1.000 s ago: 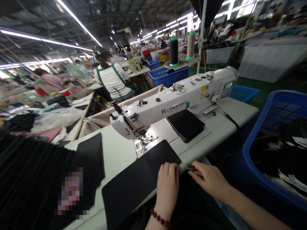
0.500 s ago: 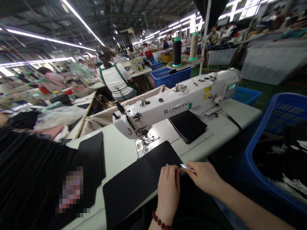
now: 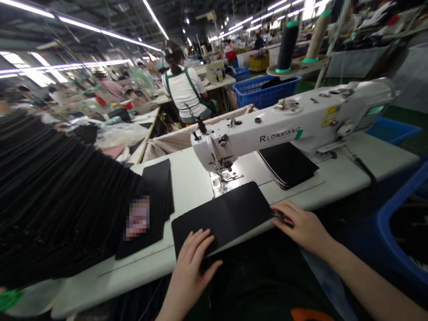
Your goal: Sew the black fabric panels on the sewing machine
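A black fabric panel point(image 3: 224, 214) lies flat on the sewing table in front of the sewing machine point(image 3: 281, 129), its back edge close to the presser foot point(image 3: 225, 176). My left hand point(image 3: 195, 263) rests with fingers stretched on the panel's near left part, thumb apart beyond its edge. My right hand point(image 3: 302, 225) is at the panel's right end, fingertips at its corner. Within that hand sits a pair of small thread snips point(image 3: 286, 220), mostly hidden by the fingers. Behind the right hand, a stack of black panels point(image 3: 289, 165) lies under the machine arm.
A tall leaning pile of black pieces point(image 3: 63, 187) fills the left, with more black panels point(image 3: 160, 191) beside it. Thread cones point(image 3: 286, 47) stand behind the machine. A blue bin point(image 3: 388, 223) is at the right. A co-worker point(image 3: 187, 89) sits beyond the table.
My left hand has moved from the panel's right corner to its near left part, its fingers opening out. The right hand has come onto the corner with the snips drawn in. The view has shifted.
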Demonstrator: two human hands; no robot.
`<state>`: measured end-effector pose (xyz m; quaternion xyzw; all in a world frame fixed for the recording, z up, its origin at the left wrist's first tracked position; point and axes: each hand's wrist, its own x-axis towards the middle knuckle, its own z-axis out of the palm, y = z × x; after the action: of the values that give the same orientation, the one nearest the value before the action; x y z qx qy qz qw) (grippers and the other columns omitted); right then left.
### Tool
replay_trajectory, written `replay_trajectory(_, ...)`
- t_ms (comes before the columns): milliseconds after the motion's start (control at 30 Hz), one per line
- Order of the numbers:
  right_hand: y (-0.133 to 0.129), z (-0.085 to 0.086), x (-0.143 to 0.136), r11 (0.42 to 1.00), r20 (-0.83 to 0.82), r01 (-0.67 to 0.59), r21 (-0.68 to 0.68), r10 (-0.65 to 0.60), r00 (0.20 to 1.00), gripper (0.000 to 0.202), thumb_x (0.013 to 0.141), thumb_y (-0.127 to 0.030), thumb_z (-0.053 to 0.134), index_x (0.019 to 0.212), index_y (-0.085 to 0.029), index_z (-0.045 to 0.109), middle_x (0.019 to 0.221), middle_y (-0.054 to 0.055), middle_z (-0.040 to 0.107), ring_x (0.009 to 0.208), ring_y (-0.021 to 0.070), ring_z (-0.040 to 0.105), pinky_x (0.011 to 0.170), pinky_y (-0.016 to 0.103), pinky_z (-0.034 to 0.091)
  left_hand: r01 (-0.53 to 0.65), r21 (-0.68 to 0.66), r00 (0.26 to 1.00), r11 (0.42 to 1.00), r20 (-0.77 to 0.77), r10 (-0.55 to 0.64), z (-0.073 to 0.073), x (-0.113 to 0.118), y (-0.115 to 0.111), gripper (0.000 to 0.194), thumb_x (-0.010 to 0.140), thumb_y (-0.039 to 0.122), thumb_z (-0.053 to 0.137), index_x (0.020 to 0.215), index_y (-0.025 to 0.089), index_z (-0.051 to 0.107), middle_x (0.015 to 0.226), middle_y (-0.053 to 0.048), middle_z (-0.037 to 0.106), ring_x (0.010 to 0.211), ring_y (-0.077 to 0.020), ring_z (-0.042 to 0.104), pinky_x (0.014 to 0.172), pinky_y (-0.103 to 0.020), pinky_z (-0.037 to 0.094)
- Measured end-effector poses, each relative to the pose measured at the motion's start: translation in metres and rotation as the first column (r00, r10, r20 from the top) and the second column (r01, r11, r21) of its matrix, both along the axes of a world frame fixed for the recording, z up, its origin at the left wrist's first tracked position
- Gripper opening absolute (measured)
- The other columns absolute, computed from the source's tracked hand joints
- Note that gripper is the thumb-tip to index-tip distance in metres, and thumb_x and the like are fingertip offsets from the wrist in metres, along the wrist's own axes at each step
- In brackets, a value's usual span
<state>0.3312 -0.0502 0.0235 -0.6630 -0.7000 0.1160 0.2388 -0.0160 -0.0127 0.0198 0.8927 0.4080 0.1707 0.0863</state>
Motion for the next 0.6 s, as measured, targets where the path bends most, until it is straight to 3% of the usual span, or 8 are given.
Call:
replay_trajectory(133, 0.007, -0.005, -0.005, 0.992, 0.068, -0.127, -0.024, 0.128, 0.989, 0.044, 0.088, -0.035, 0.053, 0.132, -0.035, 0.047, 0.141, -0.001, 0.047, 0.099, 0.0206, 0.064, 0.081, 0.032, 0.052, -0.147, -0.088, 0.988, 0.985, -0.049, 0.144, -0.002, -0.052, 0.001, 0.055, 0.09, 0.018, 0.049, 0.141, 0.029, 0.033, 0.147, -0.005, 0.037, 0.138, -0.024, 0.029, 0.112, -0.053, 0.028)
replay_trajectory(333, 0.013, -0.021, 0.001, 0.982, -0.006, -0.182, -0.046, 0.182, 0.983, 0.042, 0.087, -0.039, 0.053, 0.129, -0.037, 0.052, 0.137, -0.005, 0.051, 0.114, 0.0221, 0.057, 0.093, 0.035, 0.049, -0.116, -0.231, 0.982, 0.966, 0.118, 0.146, 0.005, -0.07, -0.001, 0.038, 0.09, 0.014, 0.043, 0.123, 0.029, 0.056, 0.133, -0.001, 0.055, 0.13, -0.0184, 0.042, 0.112, -0.048, 0.03)
replay_trajectory(467, 0.013, -0.022, 0.006, 0.973, -0.08, -0.226, -0.042, 0.222, 0.972, 0.038, 0.089, -0.036, 0.05, 0.126, -0.035, 0.055, 0.131, -0.004, 0.056, 0.114, 0.022, 0.057, 0.095, 0.036, 0.047, -0.138, -0.308, 0.934, 0.941, 0.277, 0.227, 0.031, -0.062, 0.002, 0.02, 0.091, 0.025, 0.05, 0.101, 0.025, 0.068, 0.107, -0.002, 0.069, 0.109, -0.0199, 0.058, 0.107, -0.044, 0.034)
replay_trajectory(600, 0.008, -0.014, 0.009, 0.983, -0.24, -0.182, -0.026, 0.171, 0.956, 0.028, 0.088, -0.038, 0.051, 0.111, -0.027, 0.063, 0.11, 0.002, 0.068, 0.101, 0.0224, 0.063, 0.086, 0.03, 0.05, -0.288, -0.392, 0.821, 0.874, 0.369, 0.436, 0.074, -0.049, -0.001, 0.019, 0.089, 0.034, 0.054, 0.09, 0.02, 0.066, 0.087, -0.001, 0.066, 0.086, -0.0183, 0.059, 0.079, -0.027, 0.046)
